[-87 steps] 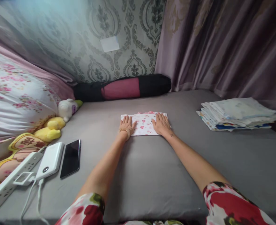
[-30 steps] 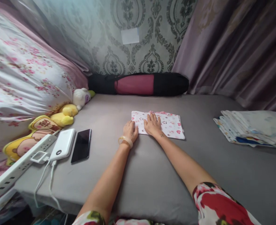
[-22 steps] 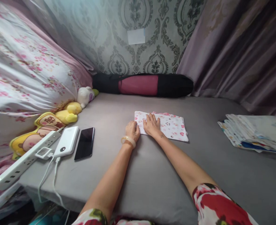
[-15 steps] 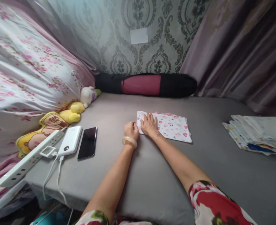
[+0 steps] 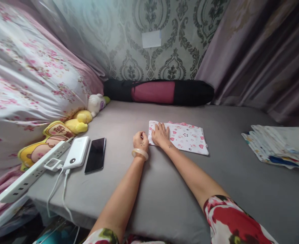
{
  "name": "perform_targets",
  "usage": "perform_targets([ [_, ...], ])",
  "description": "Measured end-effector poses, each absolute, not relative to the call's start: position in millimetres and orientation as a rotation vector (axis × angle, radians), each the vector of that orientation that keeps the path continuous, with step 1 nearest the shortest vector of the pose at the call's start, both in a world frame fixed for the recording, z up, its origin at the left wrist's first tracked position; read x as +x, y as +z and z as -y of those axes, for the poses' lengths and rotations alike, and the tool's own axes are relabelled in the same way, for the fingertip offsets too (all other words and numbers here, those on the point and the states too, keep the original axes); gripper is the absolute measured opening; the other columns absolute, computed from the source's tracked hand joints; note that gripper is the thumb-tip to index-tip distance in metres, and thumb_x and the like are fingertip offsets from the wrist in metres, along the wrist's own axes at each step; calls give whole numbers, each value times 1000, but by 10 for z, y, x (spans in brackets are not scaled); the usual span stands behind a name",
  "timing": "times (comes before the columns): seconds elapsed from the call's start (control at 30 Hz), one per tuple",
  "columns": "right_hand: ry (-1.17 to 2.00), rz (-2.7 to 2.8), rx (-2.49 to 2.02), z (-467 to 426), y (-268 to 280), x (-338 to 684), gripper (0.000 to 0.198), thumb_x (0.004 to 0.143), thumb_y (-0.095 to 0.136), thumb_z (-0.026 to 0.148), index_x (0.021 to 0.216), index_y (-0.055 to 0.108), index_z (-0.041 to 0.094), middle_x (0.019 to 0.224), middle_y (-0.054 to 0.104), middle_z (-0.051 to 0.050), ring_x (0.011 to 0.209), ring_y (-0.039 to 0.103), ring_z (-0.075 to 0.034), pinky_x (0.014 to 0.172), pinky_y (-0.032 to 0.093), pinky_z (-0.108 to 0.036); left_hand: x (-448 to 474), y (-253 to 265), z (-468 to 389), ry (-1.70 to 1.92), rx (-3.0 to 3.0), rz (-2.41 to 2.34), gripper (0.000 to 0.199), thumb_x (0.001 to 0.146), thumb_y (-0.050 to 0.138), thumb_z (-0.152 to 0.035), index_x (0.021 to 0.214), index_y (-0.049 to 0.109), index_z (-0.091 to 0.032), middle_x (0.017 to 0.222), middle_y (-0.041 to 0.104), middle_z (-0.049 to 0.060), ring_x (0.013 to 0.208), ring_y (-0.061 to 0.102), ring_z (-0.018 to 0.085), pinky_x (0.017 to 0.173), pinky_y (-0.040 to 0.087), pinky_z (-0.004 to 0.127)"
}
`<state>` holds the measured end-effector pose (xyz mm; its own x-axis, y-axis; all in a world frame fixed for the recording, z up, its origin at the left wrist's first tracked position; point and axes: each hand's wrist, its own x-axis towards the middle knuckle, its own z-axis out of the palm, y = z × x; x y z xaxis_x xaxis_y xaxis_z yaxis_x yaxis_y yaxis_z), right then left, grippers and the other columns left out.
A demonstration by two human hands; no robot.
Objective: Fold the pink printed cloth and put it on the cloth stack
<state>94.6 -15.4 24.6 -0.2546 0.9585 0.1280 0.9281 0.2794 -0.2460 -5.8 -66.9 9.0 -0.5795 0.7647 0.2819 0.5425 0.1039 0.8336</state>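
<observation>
A small folded white cloth with pink hearts (image 5: 185, 137) lies flat on the grey mattress (image 5: 164, 189). My right hand (image 5: 161, 135) presses flat on the cloth's left end, fingers spread. My left hand (image 5: 140, 140), with a pale bangle on the wrist, sits curled at the cloth's left edge, fingers bent against the mattress; I cannot tell whether it pinches the edge.
A stack of folded cloths (image 5: 278, 144) sits at the right. A phone (image 5: 95, 155), a white power bank (image 5: 76, 152) and a power strip (image 5: 29, 174) lie at the left by plush toys (image 5: 75, 122) and floral bedding (image 5: 24, 88). A black-and-pink roll (image 5: 159, 92) lies along the wall.
My right hand slid from the cloth's right end to its left end, beside my left hand. My left hand curled at the edge. The view has shifted left.
</observation>
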Motion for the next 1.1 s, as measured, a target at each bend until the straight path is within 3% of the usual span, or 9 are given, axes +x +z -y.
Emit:
perform_targets([
  [0.57,168,2373,-1561,140,201,742,54,98,24,35,143,41,10,153,35,-13,143,23,-27,116,9,-49,-44,103,678,1433,1417,-2190,24,87,42,-22,97,63,-19,97,68,8,92,61,20,86,49,33],
  [0.77,203,2346,-1600,171,284,980,53,99,21,33,147,35,14,156,29,-11,145,20,-25,116,12,-48,40,199,739,1143,1768,-2169,35,88,38,-17,116,58,-19,116,65,10,114,57,22,101,43,38],
  [0.93,139,2311,-1668,197,280,1315,53,98,25,32,146,37,14,156,30,-12,145,20,-27,116,10,-52,153,222,758,755,2033,-2077,46,90,36,-16,135,46,-21,144,49,9,138,38,20,113,30,41],
  [1.1,126,2324,-1695,209,195,1452,54,98,25,33,147,35,15,155,31,-11,144,22,-27,115,10,-51,204,192,750,463,2139,-2005,47,95,32,-23,140,42,-23,151,40,6,142,31,21,117,22,47],
])
